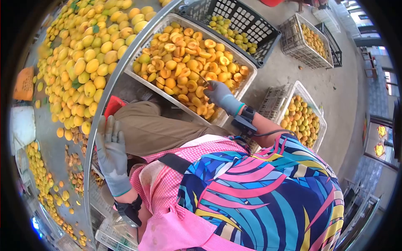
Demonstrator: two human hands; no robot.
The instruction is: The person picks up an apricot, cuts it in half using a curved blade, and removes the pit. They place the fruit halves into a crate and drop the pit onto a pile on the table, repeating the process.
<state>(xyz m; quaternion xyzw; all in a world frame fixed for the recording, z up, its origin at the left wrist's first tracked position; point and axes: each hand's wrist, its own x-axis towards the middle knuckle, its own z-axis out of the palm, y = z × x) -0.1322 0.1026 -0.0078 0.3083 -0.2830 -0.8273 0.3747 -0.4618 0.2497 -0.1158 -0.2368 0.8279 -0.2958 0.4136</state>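
Note:
My left hand [112, 152], in a grey glove, is raised beside the metal table edge [87, 171]. Its fingers are stretched out and nothing is in it. My right hand [222, 96], also gloved, is closed over the near right part of a white crate [157, 90]. A thin, dark, pointed tool [201, 77] sticks out of its fingers; whether it is a knife cannot be made out. Below and around it, halved apricots [180, 62] with orange cut faces fill the crate.
Whole apricots [90, 62] are heaped on the metal table at left, with brown scraps [75, 167] nearer. A black crate [251, 23] of greenish fruit stands behind the white one. More fruit-filled crates [307, 83] [289, 33] sit on the floor at right.

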